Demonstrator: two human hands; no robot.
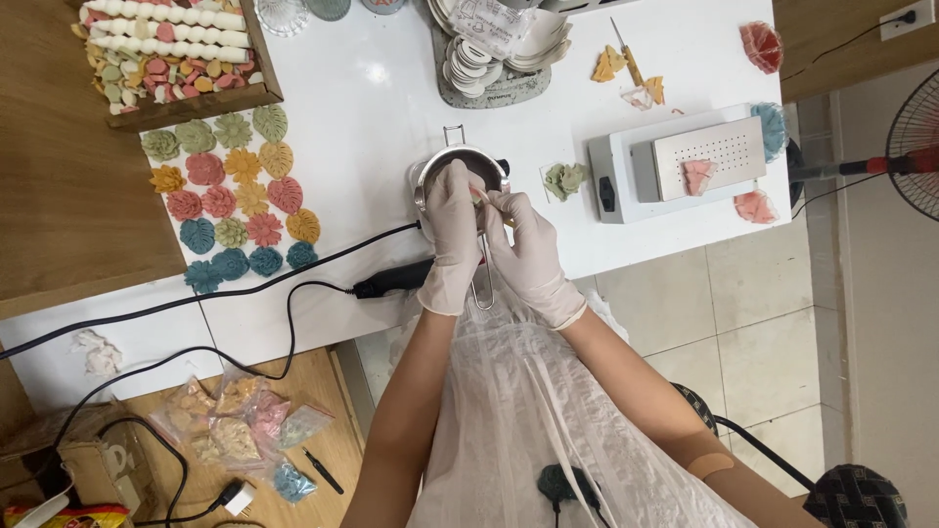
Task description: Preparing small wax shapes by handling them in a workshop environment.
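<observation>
Both gloved hands over metal pot

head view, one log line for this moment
left hand gloved, over metal pot | right hand gloved, beside it, holding small piece | pot on white table | cable at left

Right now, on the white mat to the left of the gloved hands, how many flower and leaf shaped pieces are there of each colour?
Green pieces: 5
Orange pieces: 5
Pink pieces: 5
Teal pieces: 5
Total: 20
</observation>
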